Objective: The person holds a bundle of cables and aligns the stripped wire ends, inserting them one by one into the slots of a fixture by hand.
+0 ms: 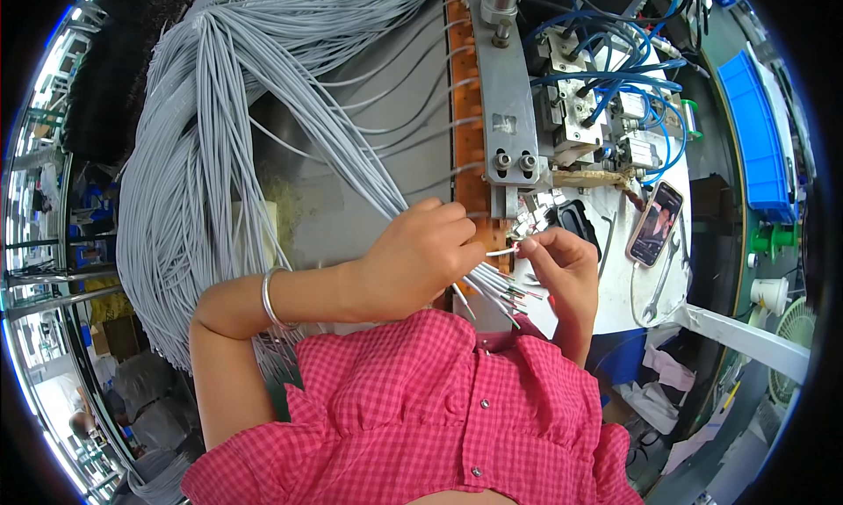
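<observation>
My left hand (430,255) is closed around a bundle of thin grey cables (351,154) in front of my chest. Past the fist, several loose cable ends (496,290) fan out, with small coloured wires showing at their tips. One single cable (500,253) sticks out from the left hand toward my right hand (566,263). Thumb and fingers of the right hand pinch that cable's tip. Just beyond both hands runs an orange slotted strip (470,136), where single grey cables lie spaced apart along its edge.
A large heap of grey cables (167,215) hangs at the left. Behind the strip stand a metal press bar (509,110) and valve blocks (575,101) with blue air hoses (672,145). At right lie a phone (657,224), a wrench (663,277) and a blue crate (757,132).
</observation>
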The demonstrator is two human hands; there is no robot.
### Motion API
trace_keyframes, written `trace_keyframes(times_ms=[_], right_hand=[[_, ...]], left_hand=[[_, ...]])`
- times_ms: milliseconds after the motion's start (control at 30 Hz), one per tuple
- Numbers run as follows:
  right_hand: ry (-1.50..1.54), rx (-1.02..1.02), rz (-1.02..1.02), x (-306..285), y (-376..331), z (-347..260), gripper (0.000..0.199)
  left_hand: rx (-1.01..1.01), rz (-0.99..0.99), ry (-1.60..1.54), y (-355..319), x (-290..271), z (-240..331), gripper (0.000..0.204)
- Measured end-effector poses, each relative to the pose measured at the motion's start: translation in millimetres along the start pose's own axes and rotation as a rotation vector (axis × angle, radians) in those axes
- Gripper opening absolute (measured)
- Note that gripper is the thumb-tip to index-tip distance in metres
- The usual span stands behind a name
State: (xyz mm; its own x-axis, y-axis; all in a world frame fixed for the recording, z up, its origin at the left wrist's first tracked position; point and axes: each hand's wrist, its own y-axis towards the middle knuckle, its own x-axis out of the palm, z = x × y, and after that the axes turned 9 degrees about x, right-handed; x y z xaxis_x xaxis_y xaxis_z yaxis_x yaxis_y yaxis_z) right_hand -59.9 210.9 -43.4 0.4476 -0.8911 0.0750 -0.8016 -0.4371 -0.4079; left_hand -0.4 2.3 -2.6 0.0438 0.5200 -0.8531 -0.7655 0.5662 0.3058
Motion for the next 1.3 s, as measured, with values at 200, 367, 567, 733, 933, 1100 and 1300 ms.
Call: trace_keyframes(times_ms=[200,367,567,733,933,1100,1300], right_hand=[[0.147,-0.001,-0.003,9,13,8,0.011],[0.082,0.082,-0.159,1,10,1,0.011],[0.081,0.155,-0.177,-4,11,3,0.013],[0.221,0.187,-0.201,-6,13,1,0.008],[0.057,0.198,-0.215,-6,15,2,0.012],[0.137,0.128,-0.187,-5,12,4,0.012],[0.169,0.165,-0.207,-9,18,4,0.010]], left_hand=[[-0.030,0.083,0.022,3,-6,-2,0.018],[-0.038,-0.012,0.071,1,-7,0,0.019],[-0.037,0.010,0.048,0,-4,-1,0.019],[-0.039,0.037,0.042,2,-6,0,0.019],[-0.020,0.014,0.074,0,-3,0,0.020],[0.004,-0.003,0.097,3,-5,0,0.019],[-0.014,0.001,0.101,4,-9,0,0.018]])
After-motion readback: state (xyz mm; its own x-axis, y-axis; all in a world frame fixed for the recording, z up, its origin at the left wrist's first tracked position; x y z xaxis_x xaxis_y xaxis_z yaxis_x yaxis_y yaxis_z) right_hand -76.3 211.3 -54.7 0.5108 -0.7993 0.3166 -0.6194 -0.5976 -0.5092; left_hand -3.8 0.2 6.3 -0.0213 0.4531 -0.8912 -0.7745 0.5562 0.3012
